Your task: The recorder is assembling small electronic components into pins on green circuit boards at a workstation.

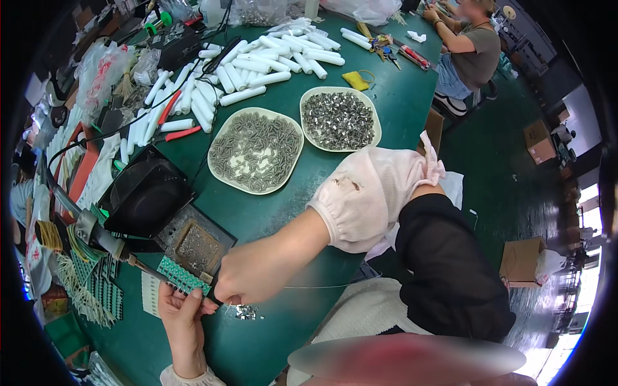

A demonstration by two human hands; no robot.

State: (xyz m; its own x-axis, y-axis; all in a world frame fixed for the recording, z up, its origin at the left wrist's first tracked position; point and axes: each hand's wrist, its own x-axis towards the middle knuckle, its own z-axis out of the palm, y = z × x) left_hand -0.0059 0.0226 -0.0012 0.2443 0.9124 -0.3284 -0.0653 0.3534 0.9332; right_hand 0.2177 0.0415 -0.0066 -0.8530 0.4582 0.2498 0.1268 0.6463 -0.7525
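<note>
My left hand (183, 316) pinches the near edge of a green circuit board strip (183, 275). Over the strip's right end, my right hand (248, 273) is closed, its fingertips close to the left ones; a dark sliver shows there, but what it holds is hidden. A thin wire (315, 287) runs rightward from beside the right hand. A soldering iron (114, 244) slants in from the left, its tip by the board's left end. Small shiny metal pieces (246, 312) lie below the right hand.
Beyond the hands are a tray of small cylindrical parts (222, 151) and a tray of metal pieces (376, 132). White tubes (257, 64) are heaped behind. A black fan-like box (145, 193) stands left, near red-handled pliers (182, 134). Another person (473, 48) sits far right.
</note>
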